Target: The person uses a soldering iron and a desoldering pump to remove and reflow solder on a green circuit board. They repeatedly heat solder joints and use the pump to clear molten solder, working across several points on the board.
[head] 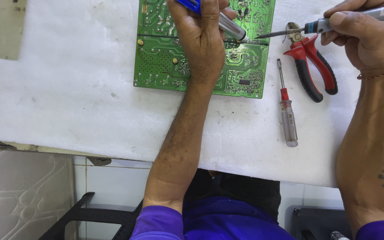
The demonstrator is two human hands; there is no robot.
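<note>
While over the circuit board [156, 58], soldering iron [316, 27] and desoldering pump [230, 24] tip to tip.

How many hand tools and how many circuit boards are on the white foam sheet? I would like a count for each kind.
Green circuit boards: 1
Soldering irons: 1
Blue-handled desoldering pumps: 1
Red-handled pliers: 1
Clear-handled screwdrivers: 1
Total: 5
</note>
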